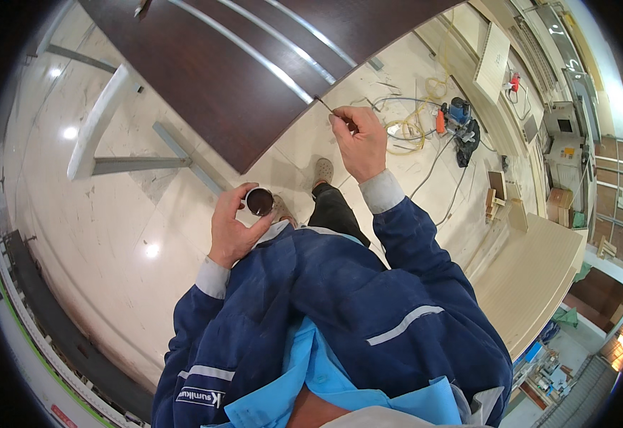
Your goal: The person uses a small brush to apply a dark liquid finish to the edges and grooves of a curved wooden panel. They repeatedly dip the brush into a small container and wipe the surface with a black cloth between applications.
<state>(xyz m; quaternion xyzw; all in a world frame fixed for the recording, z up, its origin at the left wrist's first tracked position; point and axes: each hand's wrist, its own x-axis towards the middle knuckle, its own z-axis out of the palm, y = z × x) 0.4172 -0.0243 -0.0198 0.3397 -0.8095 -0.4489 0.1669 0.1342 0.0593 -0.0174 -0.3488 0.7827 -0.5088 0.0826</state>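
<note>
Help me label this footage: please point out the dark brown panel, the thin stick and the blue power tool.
Dark brown panel (233, 94): head view, on its bare upper face.
Thin stick (325, 106): head view, on its exposed shaft.
Blue power tool (458, 111): head view, on its blue body.

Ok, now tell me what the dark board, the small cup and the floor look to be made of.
Dark board: probably wood or wood veneer, stained deep brown with a slight sheen; the even colour leaves laminate possible.
Small cup: smooth white rim, either plastic or glazed ceramic; I can't tell which.
Floor: likely polished tile, since it mirrors lights as bright spots.
</note>
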